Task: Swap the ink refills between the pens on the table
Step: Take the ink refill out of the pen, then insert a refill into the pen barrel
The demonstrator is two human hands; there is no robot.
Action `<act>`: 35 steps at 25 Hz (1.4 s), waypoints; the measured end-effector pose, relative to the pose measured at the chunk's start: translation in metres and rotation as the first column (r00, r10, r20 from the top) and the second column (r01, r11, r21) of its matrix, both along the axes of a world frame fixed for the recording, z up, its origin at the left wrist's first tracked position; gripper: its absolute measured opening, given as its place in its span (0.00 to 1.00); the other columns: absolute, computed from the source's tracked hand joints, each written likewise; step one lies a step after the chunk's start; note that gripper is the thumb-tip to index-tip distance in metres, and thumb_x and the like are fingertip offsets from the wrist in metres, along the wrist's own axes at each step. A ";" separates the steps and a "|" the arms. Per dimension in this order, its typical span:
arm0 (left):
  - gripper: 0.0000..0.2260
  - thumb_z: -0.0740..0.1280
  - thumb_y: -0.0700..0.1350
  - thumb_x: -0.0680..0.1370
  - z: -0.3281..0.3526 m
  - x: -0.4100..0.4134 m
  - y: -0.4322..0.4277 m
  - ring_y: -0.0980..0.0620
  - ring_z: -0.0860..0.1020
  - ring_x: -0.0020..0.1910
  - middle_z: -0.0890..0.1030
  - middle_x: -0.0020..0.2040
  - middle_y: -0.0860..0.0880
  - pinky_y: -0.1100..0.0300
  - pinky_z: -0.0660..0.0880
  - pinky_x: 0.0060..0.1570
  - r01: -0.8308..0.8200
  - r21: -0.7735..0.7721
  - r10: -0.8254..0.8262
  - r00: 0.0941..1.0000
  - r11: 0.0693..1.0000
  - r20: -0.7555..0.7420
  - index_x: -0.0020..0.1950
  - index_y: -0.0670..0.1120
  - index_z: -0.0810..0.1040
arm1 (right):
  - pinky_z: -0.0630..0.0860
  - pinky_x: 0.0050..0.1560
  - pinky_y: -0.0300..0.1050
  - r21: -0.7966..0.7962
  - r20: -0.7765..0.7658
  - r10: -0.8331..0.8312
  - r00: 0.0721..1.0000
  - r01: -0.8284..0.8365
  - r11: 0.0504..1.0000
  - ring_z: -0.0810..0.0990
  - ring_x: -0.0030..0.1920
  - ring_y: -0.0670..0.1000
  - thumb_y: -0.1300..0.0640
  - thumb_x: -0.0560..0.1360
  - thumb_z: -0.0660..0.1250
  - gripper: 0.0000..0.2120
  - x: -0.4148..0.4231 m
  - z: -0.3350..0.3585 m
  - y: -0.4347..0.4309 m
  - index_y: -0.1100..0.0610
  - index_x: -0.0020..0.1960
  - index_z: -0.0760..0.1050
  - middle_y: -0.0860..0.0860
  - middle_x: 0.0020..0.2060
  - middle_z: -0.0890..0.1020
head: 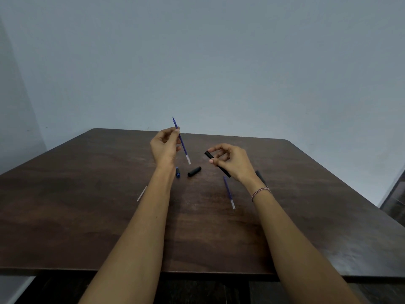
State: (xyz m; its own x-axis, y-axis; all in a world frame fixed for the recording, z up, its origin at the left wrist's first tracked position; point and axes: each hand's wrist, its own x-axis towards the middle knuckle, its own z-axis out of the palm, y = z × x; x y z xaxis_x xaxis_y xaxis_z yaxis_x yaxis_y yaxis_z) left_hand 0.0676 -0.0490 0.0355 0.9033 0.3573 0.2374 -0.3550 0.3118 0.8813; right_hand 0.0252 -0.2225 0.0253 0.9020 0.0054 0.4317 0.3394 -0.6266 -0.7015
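On the dark, wood-grained table [87,216], nearest the person, a slim blue refill [229,192] with a clear end lies loose, its long axis running away from the viewer, just inside the right wrist. Beyond it a short black cap [194,171] and a blue pen piece [178,172] rest between the arms. Farther still, the right hand [232,161] pinches a matte black pen barrel [217,163] slanting up-left, while the left hand [164,145] grips a second blue refill [181,141] near-upright, tip up, clear end hanging beside the palm.
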 end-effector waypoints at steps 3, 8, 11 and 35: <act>0.05 0.69 0.42 0.75 0.000 0.000 0.004 0.51 0.80 0.43 0.81 0.41 0.49 0.60 0.77 0.40 -0.099 0.283 0.110 0.994 0.954 -0.022 0.49 0.43 0.81 | 0.78 0.45 0.36 0.008 0.021 0.001 1.000 -0.001 1.000 0.79 0.36 0.45 0.59 0.71 0.74 0.12 -0.002 0.000 0.000 0.52 0.54 0.80 0.47 0.39 0.81; 0.08 0.68 0.45 0.76 -0.002 -0.007 0.038 0.51 0.79 0.43 0.83 0.47 0.48 0.59 0.74 0.39 -0.190 0.832 0.340 0.941 0.522 0.002 0.52 0.45 0.82 | 0.72 0.35 0.25 0.019 0.044 -0.025 0.999 0.024 1.000 0.77 0.34 0.41 0.59 0.71 0.74 0.11 -0.002 0.000 0.000 0.51 0.53 0.80 0.42 0.37 0.78; 0.07 0.68 0.46 0.76 -0.001 -0.014 0.055 0.51 0.75 0.35 0.81 0.40 0.48 0.58 0.72 0.32 -0.115 0.948 0.427 0.904 0.296 -0.024 0.51 0.45 0.83 | 0.73 0.35 0.24 0.011 0.047 -0.039 0.998 0.039 0.999 0.77 0.33 0.40 0.58 0.71 0.74 0.11 -0.001 0.000 0.001 0.51 0.53 0.80 0.41 0.36 0.78; 0.11 0.65 0.49 0.77 -0.023 -0.029 0.075 0.49 0.71 0.31 0.75 0.37 0.45 0.57 0.67 0.33 -0.070 0.998 0.555 0.830 0.012 0.051 0.42 0.42 0.79 | 0.78 0.49 0.38 0.044 0.080 -0.056 0.995 0.052 0.998 0.78 0.35 0.40 0.59 0.71 0.74 0.14 -0.004 0.001 0.001 0.52 0.56 0.79 0.43 0.33 0.79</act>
State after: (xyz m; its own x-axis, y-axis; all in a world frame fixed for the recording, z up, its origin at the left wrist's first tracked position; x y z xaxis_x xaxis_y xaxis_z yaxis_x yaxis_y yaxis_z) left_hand 0.0389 0.0258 0.0127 0.8563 0.3084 0.4143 0.1713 -0.9264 0.3354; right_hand 0.0209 -0.2218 0.0268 0.8625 -0.0620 0.5023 0.3628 -0.6162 -0.6991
